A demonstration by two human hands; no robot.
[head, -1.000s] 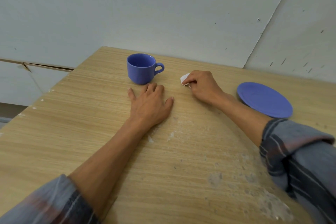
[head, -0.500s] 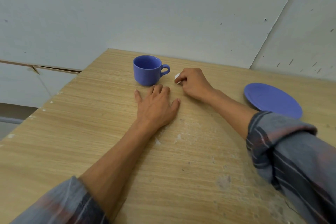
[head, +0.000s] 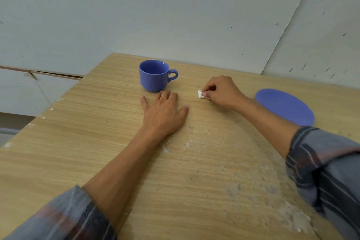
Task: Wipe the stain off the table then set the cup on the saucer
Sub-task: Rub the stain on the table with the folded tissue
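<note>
A blue cup point(head: 153, 75) stands upright on the wooden table point(head: 93, 122), handle to the right. My left hand point(head: 164, 114) lies flat, palm down, just in front of the cup, fingertips almost touching its base. My right hand point(head: 221, 91) pinches a small folded white tissue point(head: 200, 94) and presses it on the table, to the right of the cup. The blue saucer point(head: 284, 106) lies flat further right, with nothing on it. Any stain under the tissue is hidden.
White worn patches point(head: 196, 140) and grey scuffs point(head: 292, 216) mark the table near me and at the right front. The table's left edge runs diagonally; a pale wall point(head: 175, 15) stands right behind its far edge.
My right hand with the tissue slid left toward the cup, then back to the right. My left hand stayed flat in front of the cup.
</note>
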